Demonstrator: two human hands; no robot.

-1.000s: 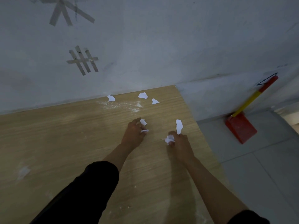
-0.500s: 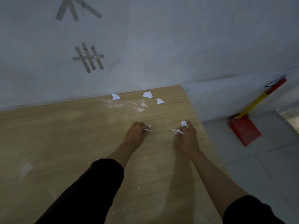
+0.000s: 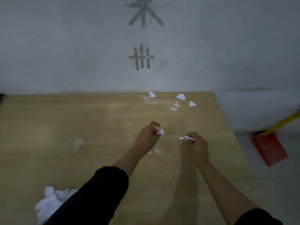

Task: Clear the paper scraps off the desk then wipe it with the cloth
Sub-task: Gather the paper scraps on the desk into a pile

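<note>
While each hand, left hand [image 3: 146, 138] and right hand [image 3: 197, 146], pinches gathered paper, three scraps [image 3: 181, 96] lie far right on the desk [image 3: 65, 127]; featherlight and flimsy, best pinched at raised edges.

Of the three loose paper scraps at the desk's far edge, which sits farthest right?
The small triangular scrap, right of and nearer than the other two, closest to the desk's right edge.
</note>
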